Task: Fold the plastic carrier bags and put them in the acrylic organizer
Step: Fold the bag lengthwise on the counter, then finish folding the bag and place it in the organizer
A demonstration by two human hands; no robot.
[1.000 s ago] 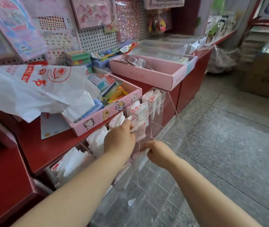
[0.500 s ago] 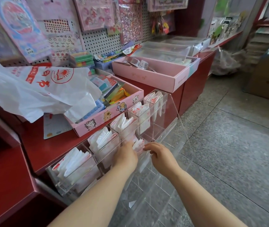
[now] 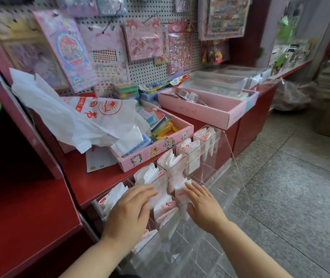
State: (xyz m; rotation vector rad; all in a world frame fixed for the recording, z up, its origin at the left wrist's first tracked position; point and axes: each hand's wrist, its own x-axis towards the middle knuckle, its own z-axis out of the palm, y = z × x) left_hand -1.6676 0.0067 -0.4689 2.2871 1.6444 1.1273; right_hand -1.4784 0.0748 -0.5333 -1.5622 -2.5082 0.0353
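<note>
A clear acrylic organizer [image 3: 223,178] with several compartments leans against the front of the red counter. Folded white carrier bags with red print [image 3: 165,207] fill its upper and left compartments. My left hand [image 3: 129,212] lies over the organizer with straight fingers, touching the folded bags in a second-row slot. My right hand [image 3: 202,201] has its fingers straight too, pressing on a folded bag [image 3: 180,192] in the neighbouring slot. A heap of unfolded white carrier bags [image 3: 75,115] with red logos lies on the counter at the left.
A pink box of stationery [image 3: 156,148] sits on the red counter [image 3: 92,183] right behind the organizer, a longer pink tray [image 3: 206,111] further right. A pegboard with hanging sticker packs stands behind. Grey tiled floor [image 3: 292,187] lies to the right.
Both hands dropped from the top row to the second row of compartments. Their fingers went from curled on a folded bag to straight and flat. The camera view tilted upward.
</note>
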